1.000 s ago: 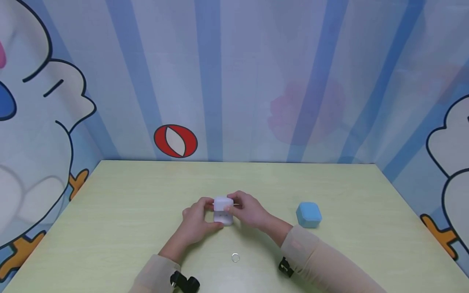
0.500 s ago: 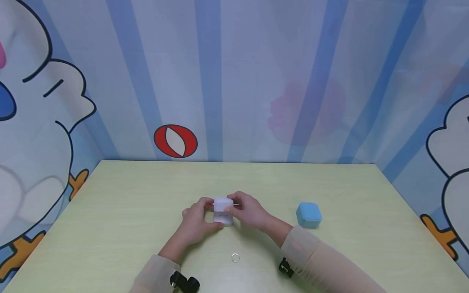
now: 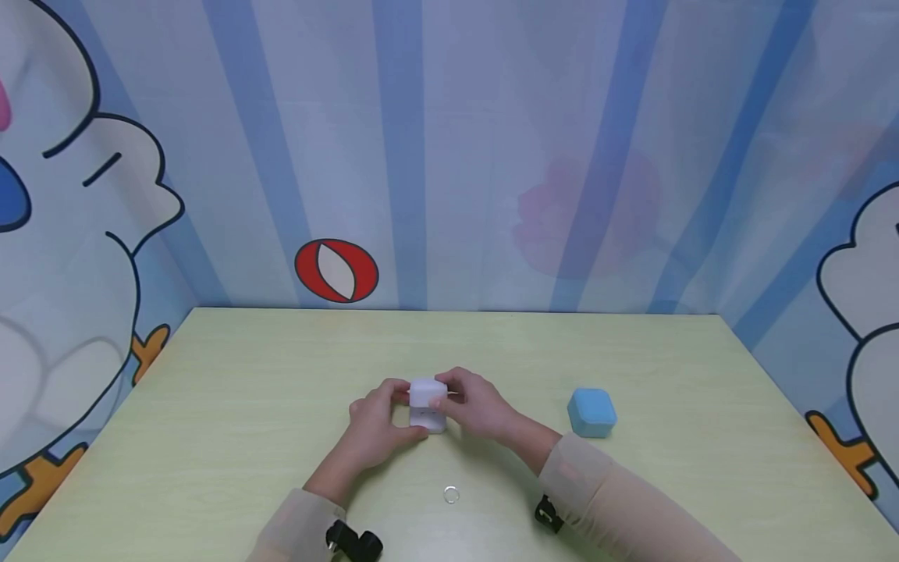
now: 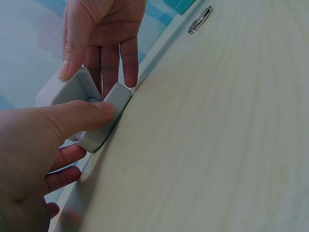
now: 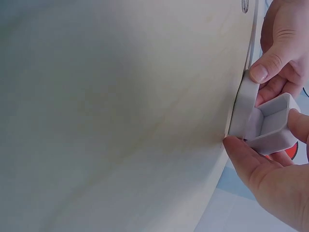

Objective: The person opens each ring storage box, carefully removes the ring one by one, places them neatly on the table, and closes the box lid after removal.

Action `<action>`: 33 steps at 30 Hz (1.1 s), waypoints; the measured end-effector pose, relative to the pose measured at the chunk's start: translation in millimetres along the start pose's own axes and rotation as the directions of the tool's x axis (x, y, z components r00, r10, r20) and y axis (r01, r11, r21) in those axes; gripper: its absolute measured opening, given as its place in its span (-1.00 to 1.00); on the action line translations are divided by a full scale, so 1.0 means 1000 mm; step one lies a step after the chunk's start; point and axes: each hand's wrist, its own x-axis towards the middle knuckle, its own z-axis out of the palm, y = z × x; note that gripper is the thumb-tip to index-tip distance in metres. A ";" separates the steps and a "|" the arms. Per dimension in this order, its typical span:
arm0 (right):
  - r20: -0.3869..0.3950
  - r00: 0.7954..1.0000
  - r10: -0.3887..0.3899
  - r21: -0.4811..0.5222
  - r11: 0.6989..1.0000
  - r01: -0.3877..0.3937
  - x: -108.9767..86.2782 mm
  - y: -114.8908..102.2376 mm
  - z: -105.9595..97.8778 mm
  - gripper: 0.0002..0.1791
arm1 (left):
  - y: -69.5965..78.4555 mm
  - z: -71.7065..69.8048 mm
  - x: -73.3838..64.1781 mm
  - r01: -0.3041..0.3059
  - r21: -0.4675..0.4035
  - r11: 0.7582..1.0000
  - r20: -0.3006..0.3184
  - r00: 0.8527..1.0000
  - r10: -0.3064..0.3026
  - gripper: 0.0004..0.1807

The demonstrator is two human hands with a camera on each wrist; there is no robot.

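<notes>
A small pale lavender ring box [image 3: 429,421] sits at the middle of the table, its hinged lid raised part-way over the base. My left hand [image 3: 377,431] grips the base from the left; in the left wrist view its thumb lies on the base's front wall [image 4: 104,123]. On the other side, my right hand [image 3: 481,406] holds the lid [image 5: 277,128] between thumb and fingers. The inside of the box is mostly hidden by the lid. Nearer the front lies a silver ring [image 4: 200,20] on the tabletop, apart from both hands.
To the right of the hands stands a light blue rounded box [image 3: 592,414]. The pale wood-grain table [image 3: 246,375] ends at a striped blue cartoon backdrop [image 3: 477,156] behind and at both sides. Black straps with wrist cameras [image 3: 354,542] are on the sleeves.
The lid of the ring box has tipped slightly down toward the base in my right hand, narrowing the gap. My left hand, the silver ring and the blue box stay put.
</notes>
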 end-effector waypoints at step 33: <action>0.007 1.000 -0.010 -0.004 1.000 0.010 -0.003 -0.001 0.000 -0.52 | -0.001 0.001 0.001 -0.006 0.002 1.000 -0.003 1.000 0.006 -0.25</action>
